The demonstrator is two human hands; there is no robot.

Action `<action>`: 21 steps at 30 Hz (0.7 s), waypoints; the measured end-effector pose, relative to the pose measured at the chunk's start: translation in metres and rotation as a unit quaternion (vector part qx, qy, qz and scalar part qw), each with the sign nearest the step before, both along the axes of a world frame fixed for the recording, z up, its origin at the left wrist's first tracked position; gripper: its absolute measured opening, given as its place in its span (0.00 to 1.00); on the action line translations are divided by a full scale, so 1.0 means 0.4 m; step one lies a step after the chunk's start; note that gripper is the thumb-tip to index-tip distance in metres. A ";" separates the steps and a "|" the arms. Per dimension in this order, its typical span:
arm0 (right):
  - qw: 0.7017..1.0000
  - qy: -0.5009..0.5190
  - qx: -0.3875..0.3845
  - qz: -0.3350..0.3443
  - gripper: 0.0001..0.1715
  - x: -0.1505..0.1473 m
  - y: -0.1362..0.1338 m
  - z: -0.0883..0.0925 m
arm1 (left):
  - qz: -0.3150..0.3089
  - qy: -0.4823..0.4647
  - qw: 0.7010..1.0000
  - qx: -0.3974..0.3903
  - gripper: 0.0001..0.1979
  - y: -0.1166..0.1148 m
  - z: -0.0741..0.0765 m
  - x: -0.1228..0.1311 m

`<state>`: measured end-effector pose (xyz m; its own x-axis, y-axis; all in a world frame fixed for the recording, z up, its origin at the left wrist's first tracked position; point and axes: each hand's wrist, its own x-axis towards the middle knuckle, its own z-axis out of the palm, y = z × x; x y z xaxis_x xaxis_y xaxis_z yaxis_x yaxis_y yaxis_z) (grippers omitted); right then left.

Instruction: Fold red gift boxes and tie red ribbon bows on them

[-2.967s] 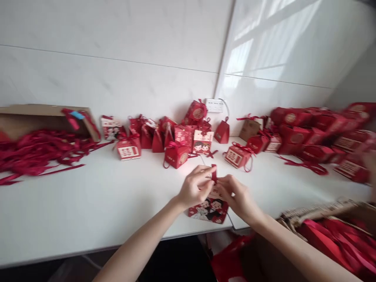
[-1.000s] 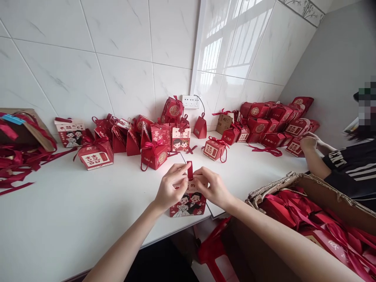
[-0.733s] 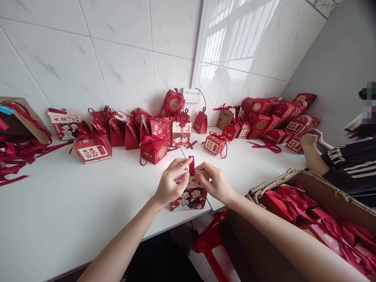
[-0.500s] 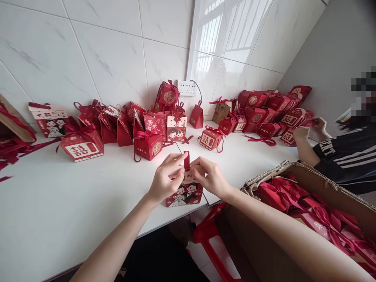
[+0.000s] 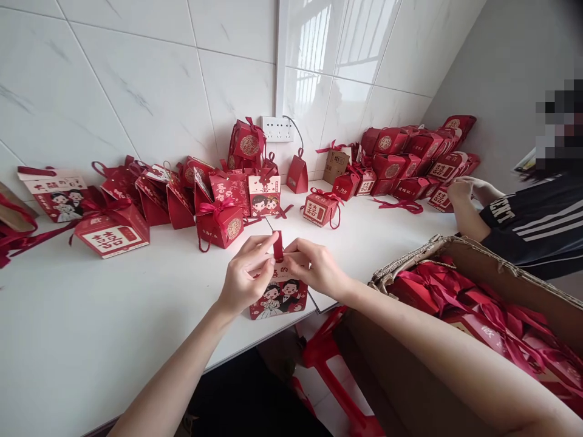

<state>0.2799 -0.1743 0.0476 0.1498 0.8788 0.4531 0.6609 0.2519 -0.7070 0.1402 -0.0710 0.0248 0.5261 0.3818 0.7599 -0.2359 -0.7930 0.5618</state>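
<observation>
A red and cream gift box (image 5: 280, 298) with a cartoon bride and groom on its front stands upright at the table's front edge. A dark red ribbon loop (image 5: 277, 247) rises from its top. My left hand (image 5: 246, 274) pinches the top at the left of the ribbon, index finger stretched up beside the loop. From the right, my right hand (image 5: 315, 267) grips the box's top edge with bent fingers. Both hands partly cover the upper part of the box, so the exact finger contact at the ribbon is hidden.
Several red gift boxes (image 5: 223, 226) line the white table (image 5: 173, 309) along the tiled wall, below a socket strip (image 5: 277, 129). A larger stack (image 5: 392, 142) stands right, near a co-worker's hands (image 5: 464, 191). An open carton (image 5: 410, 258) of ribboned boxes and a red stool (image 5: 334, 364) are close by.
The view has shifted slightly, so most things sit further left. My hands keep nearly the same hold on the box top. The co-worker's hands have come closer together.
</observation>
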 end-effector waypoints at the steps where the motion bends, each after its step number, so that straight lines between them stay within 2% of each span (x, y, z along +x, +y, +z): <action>1: 1.000 -0.001 -0.003 0.002 0.05 0.002 -0.001 0.001 | 0.000 0.001 1.000 -0.001 0.22 0.001 -0.001 0.001; 5: 1.000 -0.012 -0.010 0.009 0.03 0.011 -0.005 0.002 | -0.002 -0.003 1.000 0.005 0.22 0.006 -0.004 0.002; 10: 1.000 -0.018 0.004 0.011 0.08 0.010 -0.003 -0.001 | -0.010 -0.007 1.000 0.018 0.23 0.010 -0.003 0.001; 15: 1.000 0.006 -0.013 0.009 0.10 0.007 0.000 0.004 | -0.004 -0.002 1.000 -0.007 0.22 0.008 -0.006 0.005; 21: 0.999 -0.018 -0.013 0.025 0.09 0.016 0.002 0.004 | -0.019 0.003 0.999 -0.047 0.21 0.006 -0.004 0.007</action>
